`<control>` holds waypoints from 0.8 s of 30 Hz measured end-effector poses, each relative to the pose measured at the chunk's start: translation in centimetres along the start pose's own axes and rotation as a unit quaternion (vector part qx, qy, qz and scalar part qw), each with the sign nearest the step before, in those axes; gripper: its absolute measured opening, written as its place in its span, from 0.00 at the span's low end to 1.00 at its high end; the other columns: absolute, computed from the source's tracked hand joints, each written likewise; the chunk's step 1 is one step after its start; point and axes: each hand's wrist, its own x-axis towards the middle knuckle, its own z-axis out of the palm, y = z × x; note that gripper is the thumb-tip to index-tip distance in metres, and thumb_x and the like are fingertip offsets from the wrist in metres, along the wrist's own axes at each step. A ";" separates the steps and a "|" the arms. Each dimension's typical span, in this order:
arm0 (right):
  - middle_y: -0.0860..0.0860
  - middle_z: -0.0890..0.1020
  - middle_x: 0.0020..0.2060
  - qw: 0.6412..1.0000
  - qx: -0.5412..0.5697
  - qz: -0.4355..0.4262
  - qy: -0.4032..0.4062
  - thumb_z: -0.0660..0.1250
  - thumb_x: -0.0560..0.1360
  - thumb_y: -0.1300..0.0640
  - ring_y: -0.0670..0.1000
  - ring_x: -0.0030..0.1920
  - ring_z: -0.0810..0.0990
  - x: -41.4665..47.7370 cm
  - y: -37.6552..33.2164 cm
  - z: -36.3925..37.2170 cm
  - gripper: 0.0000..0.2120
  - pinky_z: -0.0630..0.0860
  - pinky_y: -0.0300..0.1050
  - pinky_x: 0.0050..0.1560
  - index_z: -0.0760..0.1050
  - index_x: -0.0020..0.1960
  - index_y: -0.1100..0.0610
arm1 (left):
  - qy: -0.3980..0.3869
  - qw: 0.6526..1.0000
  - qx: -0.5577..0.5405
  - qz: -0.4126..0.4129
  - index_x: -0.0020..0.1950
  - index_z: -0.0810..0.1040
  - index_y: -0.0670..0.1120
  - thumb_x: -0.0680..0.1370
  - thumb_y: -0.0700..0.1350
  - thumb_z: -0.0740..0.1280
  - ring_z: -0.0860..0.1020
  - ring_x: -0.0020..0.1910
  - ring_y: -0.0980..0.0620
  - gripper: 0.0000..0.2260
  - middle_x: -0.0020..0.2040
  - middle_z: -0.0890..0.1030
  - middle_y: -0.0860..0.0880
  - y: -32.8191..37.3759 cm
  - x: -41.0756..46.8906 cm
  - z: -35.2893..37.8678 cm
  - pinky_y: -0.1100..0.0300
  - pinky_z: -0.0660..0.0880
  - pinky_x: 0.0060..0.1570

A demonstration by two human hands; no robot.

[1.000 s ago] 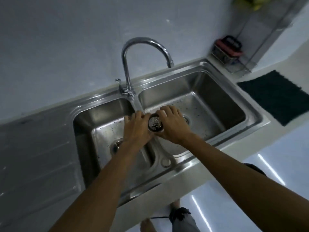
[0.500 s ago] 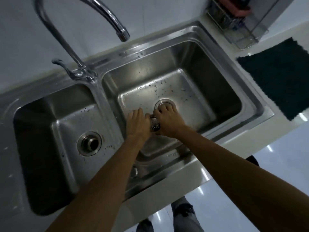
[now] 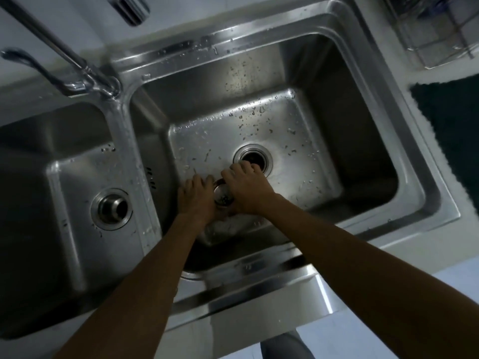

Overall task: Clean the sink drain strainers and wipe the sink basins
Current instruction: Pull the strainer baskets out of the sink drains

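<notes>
A small perforated metal drain strainer (image 3: 222, 196) is held between my left hand (image 3: 197, 198) and my right hand (image 3: 247, 189), low inside the right basin (image 3: 357, 141) of a steel double sink. Both hands close around it, so only its top shows. Just beyond my right fingers lies the right drain opening (image 3: 252, 156), dark and with no strainer in it. The left basin (image 3: 33, 156) has a strainer (image 3: 112, 209) seated in its drain. Water drops spot the right basin floor.
The tap (image 3: 64, 50) rises from the divider at the upper left, its spout end (image 3: 132, 9) at the top edge. A wire rack (image 3: 435, 35) stands at the top right. A dark green mat (image 3: 451, 130) lies on the counter at right.
My view has tipped down and closer over the sink. Both hands have carried the strainer from above the divider down into the right basin, next to the open drain.
</notes>
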 end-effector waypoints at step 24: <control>0.57 0.65 0.76 0.999 -0.008 0.031 0.013 0.64 0.80 0.45 0.67 0.78 0.57 0.2 9.2 0.6 0.19 0.50 0.70 0.77 0.79 0.66 0.52 | 0.103 0.989 0.016 0.105 0.81 0.60 0.53 0.73 0.67 0.71 0.64 0.77 0.47 0.42 0.78 0.67 0.49 5.8 4.8 -1.5 0.41 0.54 0.76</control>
